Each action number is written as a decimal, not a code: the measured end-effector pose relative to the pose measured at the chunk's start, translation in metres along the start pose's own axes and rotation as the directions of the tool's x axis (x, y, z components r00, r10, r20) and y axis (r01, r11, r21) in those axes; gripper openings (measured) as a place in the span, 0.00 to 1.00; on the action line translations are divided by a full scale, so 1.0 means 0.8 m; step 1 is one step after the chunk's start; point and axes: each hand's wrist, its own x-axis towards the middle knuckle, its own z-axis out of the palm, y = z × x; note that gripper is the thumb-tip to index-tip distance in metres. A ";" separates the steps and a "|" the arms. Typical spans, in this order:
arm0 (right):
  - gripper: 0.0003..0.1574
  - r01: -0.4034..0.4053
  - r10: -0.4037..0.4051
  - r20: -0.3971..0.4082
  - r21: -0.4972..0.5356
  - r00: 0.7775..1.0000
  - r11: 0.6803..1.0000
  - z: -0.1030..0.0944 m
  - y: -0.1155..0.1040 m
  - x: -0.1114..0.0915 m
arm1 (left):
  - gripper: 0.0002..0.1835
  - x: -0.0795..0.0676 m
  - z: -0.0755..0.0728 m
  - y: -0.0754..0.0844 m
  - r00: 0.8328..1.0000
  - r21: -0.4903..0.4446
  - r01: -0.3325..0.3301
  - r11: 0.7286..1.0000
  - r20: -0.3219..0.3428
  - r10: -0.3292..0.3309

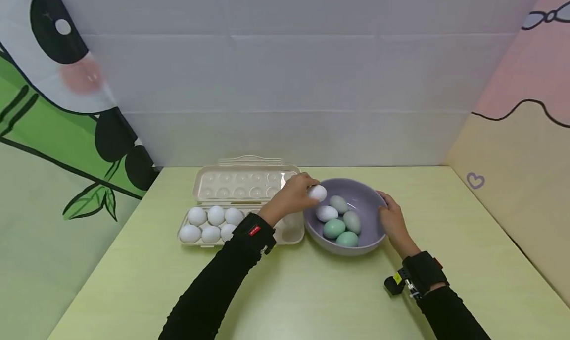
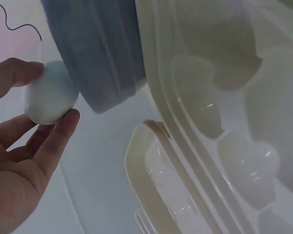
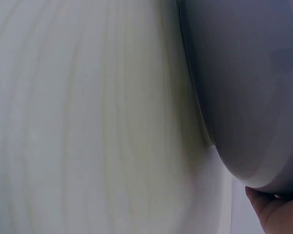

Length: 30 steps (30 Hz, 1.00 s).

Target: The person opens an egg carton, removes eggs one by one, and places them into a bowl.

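In the head view my left hand (image 1: 290, 195) pinches a white egg (image 1: 318, 193) at the left rim of a purple-grey bowl (image 1: 367, 204). The left wrist view shows thumb and fingertips around that egg (image 2: 51, 92), beside the bowl's outer wall (image 2: 97, 53). One white egg (image 1: 327, 213), two green eggs (image 1: 334, 228) and two grey-green eggs (image 1: 352, 222) lie inside the bowl. My right hand (image 1: 394, 220) grips the bowl's right rim; in the right wrist view the bowl (image 3: 249, 97) hides most of its fingers. Left of the bowl is an open egg carton (image 1: 291, 233) holding several white eggs (image 1: 215, 215).
The carton's clear lid (image 1: 247, 181) is folded back toward the white rear wall (image 1: 303, 82). Carton and bowl stand close together on a pale yellow-green table (image 1: 311, 300). Printed side panels (image 1: 512, 181) border the table left and right.
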 end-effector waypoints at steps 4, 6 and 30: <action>0.31 0.003 -0.003 -0.002 0.003 1.000 1.000 0.001 0.001 0.000 | 0.22 0.008 0.010 0.001 0.998 0.040 0.019 0.999 0.058 -0.021; 0.31 0.007 -0.007 -0.005 0.000 1.000 1.000 0.002 0.002 0.000 | 0.20 0.012 0.016 0.002 0.997 0.065 0.016 0.998 0.080 -0.021; 0.31 0.016 -0.016 -0.009 0.008 1.000 1.000 0.000 0.005 0.002 | 0.15 0.033 0.054 0.023 0.977 0.246 -0.080 0.966 0.210 0.027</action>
